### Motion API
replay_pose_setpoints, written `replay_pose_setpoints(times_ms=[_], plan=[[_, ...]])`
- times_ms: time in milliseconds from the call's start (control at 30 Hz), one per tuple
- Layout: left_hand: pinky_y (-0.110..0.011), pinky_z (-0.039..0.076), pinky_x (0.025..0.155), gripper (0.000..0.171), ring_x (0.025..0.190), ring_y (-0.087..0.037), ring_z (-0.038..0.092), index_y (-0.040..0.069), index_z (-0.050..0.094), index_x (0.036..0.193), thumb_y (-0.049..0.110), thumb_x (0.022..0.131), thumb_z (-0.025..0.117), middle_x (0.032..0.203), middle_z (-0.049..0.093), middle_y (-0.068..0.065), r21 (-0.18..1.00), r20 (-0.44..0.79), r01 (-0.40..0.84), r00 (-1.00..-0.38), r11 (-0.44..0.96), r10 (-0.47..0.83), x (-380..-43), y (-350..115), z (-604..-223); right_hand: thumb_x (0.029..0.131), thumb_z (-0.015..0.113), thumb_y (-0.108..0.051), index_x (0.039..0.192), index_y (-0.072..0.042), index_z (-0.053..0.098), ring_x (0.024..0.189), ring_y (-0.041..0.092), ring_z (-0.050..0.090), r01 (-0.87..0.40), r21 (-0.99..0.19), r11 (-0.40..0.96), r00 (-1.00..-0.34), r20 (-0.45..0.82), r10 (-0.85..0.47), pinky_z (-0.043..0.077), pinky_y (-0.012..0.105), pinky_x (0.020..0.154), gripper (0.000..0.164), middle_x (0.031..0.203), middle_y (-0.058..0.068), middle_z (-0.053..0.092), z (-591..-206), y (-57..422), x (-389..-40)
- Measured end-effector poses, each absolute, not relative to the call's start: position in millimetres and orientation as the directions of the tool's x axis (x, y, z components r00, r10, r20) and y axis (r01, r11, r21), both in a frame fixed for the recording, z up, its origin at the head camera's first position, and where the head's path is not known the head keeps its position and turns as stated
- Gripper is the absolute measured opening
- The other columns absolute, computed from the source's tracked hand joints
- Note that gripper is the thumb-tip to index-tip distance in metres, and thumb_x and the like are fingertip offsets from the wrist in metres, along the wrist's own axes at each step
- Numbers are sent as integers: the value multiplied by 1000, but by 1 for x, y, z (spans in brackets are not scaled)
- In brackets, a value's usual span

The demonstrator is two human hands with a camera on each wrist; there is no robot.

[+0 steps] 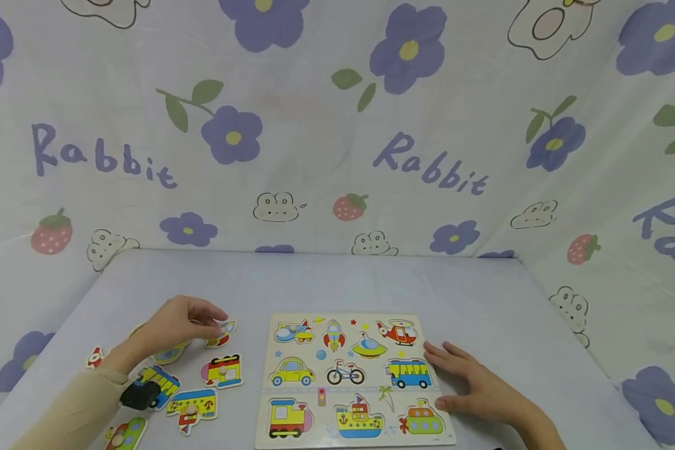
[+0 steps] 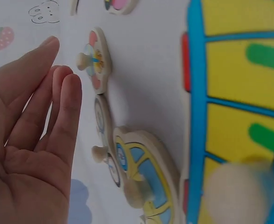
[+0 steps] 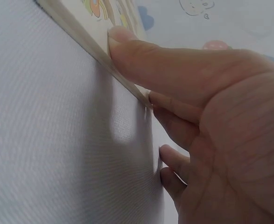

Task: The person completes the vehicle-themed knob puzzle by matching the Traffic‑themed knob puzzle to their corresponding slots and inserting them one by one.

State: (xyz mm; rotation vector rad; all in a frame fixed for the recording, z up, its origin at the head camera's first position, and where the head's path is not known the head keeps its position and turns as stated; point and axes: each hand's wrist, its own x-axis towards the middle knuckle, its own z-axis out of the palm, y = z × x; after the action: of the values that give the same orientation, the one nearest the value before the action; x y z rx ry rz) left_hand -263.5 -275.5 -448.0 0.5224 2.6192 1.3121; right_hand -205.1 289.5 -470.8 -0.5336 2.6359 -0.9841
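Observation:
My left hand point(image 1: 174, 325) is over the loose pieces, its fingertips close to the rocket piece point(image 1: 225, 335). In the left wrist view the fingers are gently bent, with a gap between them and the wooden knob point(image 2: 83, 61) of that piece. The wooden puzzle board point(image 1: 320, 440) lies flat, its recesses printed with vehicles. An airplane piece point(image 1: 300, 334) with a knob sits in its upper left recess. My right hand point(image 1: 478, 381) rests at the board's right edge. Its thumb point(image 3: 146, 60) lies on the rim, the other fingers extended along the side.
Around the left hand lie knobbed pieces: a train point(image 1: 230, 362), a ship point(image 1: 205, 403), a bus point(image 1: 169, 382), a submarine point(image 1: 132, 428) and a car point(image 2: 141, 158). A bicycle piece point(image 2: 100, 116) lies beside the car. A patterned cloth wall point(image 1: 315, 156) stands behind the table.

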Motion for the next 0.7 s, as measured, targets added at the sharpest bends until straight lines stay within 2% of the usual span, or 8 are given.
replay_pose_setpoints(times_ms=[367, 700], plan=[[-28, 54, 73, 23, 84, -19, 68, 9, 74, 103, 20, 84, 81, 92, 73, 0, 821, 3, 204, -936, 534, 352, -264, -282, -475, 75, 81, -48, 148, -16, 47, 145, 40, 10, -265, -672, 691, -886, -113, -449, 12, 70, 105, 86, 156, -5, 32, -476, 292, -205], [-29, 55, 71, 20, 82, -19, 68, 10, 75, 101, 19, 85, 80, 91, 73, 0, 822, 13, 203, -941, 531, 339, -268, -279, -476, 75, 82, -47, 148, -19, 47, 146, 40, 8, -236, -675, 699, -894, -130, -428, 13, 71, 104, 86, 156, -7, 32, -475, 292, -207]])
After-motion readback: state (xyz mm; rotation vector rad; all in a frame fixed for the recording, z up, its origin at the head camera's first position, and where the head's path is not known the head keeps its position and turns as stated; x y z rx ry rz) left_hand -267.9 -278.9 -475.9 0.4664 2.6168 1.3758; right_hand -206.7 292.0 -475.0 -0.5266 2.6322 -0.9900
